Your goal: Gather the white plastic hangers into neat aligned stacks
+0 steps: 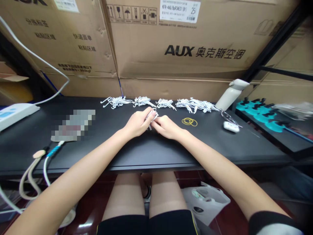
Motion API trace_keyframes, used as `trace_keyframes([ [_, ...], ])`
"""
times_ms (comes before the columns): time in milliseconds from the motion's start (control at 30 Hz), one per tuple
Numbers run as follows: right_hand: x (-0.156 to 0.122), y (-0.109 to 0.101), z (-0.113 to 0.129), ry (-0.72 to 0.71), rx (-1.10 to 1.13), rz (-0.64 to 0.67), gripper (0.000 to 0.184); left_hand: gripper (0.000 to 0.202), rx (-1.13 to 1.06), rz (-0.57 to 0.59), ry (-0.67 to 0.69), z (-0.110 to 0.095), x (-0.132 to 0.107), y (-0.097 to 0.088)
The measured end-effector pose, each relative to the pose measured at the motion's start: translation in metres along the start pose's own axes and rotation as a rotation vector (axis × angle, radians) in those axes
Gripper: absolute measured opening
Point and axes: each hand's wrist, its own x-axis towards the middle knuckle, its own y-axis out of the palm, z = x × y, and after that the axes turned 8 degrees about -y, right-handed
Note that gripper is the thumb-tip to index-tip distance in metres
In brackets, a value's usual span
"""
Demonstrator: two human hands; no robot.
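Observation:
My left hand (139,122) is closed around a small bunch of white wire hooks (155,114), held just above the black table. Against the bunch's right side, my right hand (166,127) has its fingers bent and pinched at the wires. Its fingertips are partly hidden. Behind the hands, several piles of like hooks lie in a row: one pile (117,101) at the left, another (143,101) beside it, a third (165,103), and a wider heap (195,105) at the right. Yellow rubber bands (189,122) lie loose to the right of my right hand.
Large cardboard boxes (207,65) stand behind the black table (151,153). At the right are a white bottle (230,94), a white earphone case (231,127) and a teal rack (260,114). A cabled phone (73,125) and a power strip (18,114) lie at the left.

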Motion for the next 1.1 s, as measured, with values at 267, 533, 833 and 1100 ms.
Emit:
trace_keyframes([
  [267, 0.0002, -0.0006, 0.0007, 0.003, -0.005, 0.008, 0.029, 0.035, 0.005, 0.004, 0.004, -0.0009, -0.0003, 0.0],
  [533, 0.0009, -0.0007, 0.002, 0.027, -0.019, 0.022, 0.029, 0.035, 0.027, 0.011, 0.0, -0.0022, 0.0003, -0.001],
  [833, 0.0006, -0.0009, 0.0022, 0.018, -0.021, 0.032, 0.029, 0.035, 0.045, 0.041, -0.017, -0.0025, 0.0001, -0.0016],
  [1100, 0.0007, -0.0005, 0.0021, 0.037, -0.042, 0.039, 0.028, 0.035, 0.074, 0.058, -0.034, -0.0042, -0.0003, -0.0025],
])
